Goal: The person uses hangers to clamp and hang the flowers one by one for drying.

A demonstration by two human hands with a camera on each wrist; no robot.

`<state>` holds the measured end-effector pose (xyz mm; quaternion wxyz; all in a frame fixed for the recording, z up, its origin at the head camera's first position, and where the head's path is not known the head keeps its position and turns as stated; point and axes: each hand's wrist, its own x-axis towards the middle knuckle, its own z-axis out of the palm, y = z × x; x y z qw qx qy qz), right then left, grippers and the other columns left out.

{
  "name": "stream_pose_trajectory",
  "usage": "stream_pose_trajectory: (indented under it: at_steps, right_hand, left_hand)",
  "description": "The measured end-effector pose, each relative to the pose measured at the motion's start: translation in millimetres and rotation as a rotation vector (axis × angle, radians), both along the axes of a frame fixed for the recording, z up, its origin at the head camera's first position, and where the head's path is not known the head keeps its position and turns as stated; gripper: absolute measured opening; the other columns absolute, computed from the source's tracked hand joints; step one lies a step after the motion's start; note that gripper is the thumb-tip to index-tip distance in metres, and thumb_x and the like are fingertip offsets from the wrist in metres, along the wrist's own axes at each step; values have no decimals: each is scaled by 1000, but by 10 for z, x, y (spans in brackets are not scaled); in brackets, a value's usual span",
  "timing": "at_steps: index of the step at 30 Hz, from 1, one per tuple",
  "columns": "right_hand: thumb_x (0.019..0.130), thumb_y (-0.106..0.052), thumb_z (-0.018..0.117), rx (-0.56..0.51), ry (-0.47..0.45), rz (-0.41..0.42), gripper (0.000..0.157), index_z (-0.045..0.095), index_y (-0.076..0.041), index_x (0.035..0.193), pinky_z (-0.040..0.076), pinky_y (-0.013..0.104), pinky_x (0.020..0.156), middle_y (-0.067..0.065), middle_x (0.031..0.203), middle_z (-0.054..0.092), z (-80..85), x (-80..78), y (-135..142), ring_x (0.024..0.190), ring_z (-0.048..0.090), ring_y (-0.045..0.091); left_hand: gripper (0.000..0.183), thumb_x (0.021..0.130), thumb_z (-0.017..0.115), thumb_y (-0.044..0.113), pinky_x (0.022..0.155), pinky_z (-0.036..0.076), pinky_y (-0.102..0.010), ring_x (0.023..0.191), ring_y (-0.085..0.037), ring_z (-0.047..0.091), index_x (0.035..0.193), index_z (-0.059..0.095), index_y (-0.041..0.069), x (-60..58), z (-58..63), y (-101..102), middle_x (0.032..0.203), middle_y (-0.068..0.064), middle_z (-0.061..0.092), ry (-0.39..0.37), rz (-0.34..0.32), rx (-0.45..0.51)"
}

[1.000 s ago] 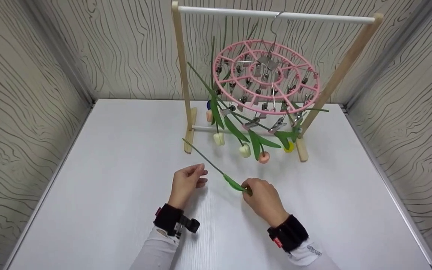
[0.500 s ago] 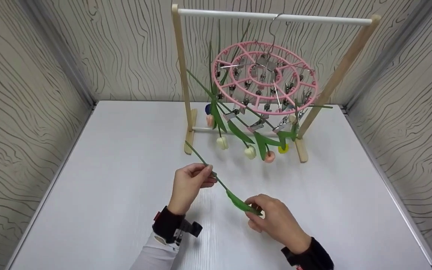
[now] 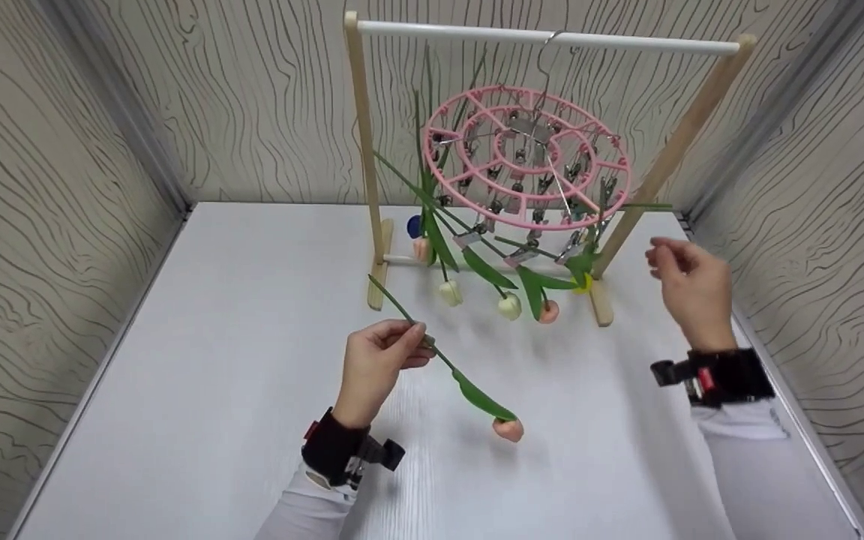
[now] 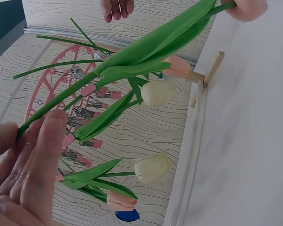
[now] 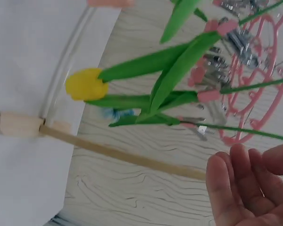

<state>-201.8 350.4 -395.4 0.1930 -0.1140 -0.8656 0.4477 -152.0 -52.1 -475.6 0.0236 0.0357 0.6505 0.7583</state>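
Observation:
My left hand pinches the green stem of an artificial tulip between thumb and fingers. Its peach bloom points down toward the front right, above the white table. To the right of the rack, my right hand is raised with loosely bent fingers and holds nothing. Between the rack's posts hangs a round pink clip hanger with metal clips. Several tulips are clipped to it head down, among them a white tulip, a peach tulip and a yellow tulip.
A wooden rack with a white top bar carries the hanger. Its right foot stands on the white table, near my right hand. Wood-grain panels enclose the table at the back and sides.
My left hand has taken hold of the tulip's stem. My right hand has let go of its bloom end and moved up and right, beside the rack. The hanger has turned slightly.

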Motion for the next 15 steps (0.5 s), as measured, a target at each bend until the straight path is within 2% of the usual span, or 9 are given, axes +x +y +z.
stream_pose_trajectory:
  at_steps: [2, 4, 6, 8, 9, 11, 13, 15]
  right_hand:
    - [124, -13, 53, -36, -17, 14, 40, 71, 8, 153, 57, 1, 88, -5, 116, 83, 85, -235, 84, 96, 66, -14]
    - [126, -16, 45, -77, -55, 58, 48, 60, 6, 166, 60, 6, 100, 16, 148, 78, 163, -425, 145, 120, 73, -2]
    - [127, -19, 40, -199, -98, 125, 54, 47, 1, 177, 58, 17, 120, 27, 177, 56, 237, -570, 182, 150, 68, 16]
    - [129, -23, 39, -342, -135, 183, 58, 35, -3, 183, 48, 29, 138, 23, 189, 40, 292, -673, 211, 171, 51, 28]
    - [129, -25, 40, -404, -142, 206, 59, 32, -4, 184, 41, 35, 144, 20, 191, 38, 311, -707, 220, 178, 42, 31]
    - [129, -29, 43, -495, -142, 242, 61, 31, -7, 185, 31, 46, 150, 12, 188, 46, 331, -750, 229, 181, 36, 34]
    - [129, -35, 45, -502, -140, 275, 63, 33, -10, 185, 26, 51, 152, 1, 173, 61, 329, -764, 232, 181, 36, 35]
    - [128, -38, 46, -478, -134, 305, 64, 35, -11, 185, 27, 54, 151, -11, 151, 70, 318, -753, 228, 178, 41, 32]
  left_hand:
    - [19, 112, 75, 1, 80, 73, -25, 79, -7, 84, 117, 80, -17, -1, 5, -3, 98, -15, 89, 7, -2, -3]
    - [20, 112, 75, 1, 81, 73, -24, 80, -7, 84, 117, 80, -17, -4, 3, -6, 98, -16, 89, 10, -4, -5]
    - [19, 112, 75, 1, 81, 73, -24, 80, -6, 84, 117, 79, -17, -10, 1, -8, 99, -17, 88, 6, -5, -6]
    - [19, 112, 75, 1, 81, 73, -24, 80, -7, 84, 117, 80, -17, -7, 10, -11, 99, -17, 89, 7, -5, -8]
    - [19, 112, 75, 1, 81, 73, -25, 80, -7, 84, 117, 80, -17, -8, 14, -11, 99, -17, 89, 7, -5, -8]
    - [19, 112, 75, 2, 81, 73, -25, 81, -7, 84, 117, 80, -16, -5, 32, -10, 99, -17, 89, 11, -4, -5]
    - [19, 112, 76, 2, 81, 73, -25, 81, -7, 84, 117, 80, -16, -8, 43, -5, 99, -17, 89, 15, -4, -2]
    - [19, 112, 76, 2, 81, 73, -25, 80, -7, 84, 117, 80, -16, -16, 43, 2, 98, -16, 89, 16, -7, 0]
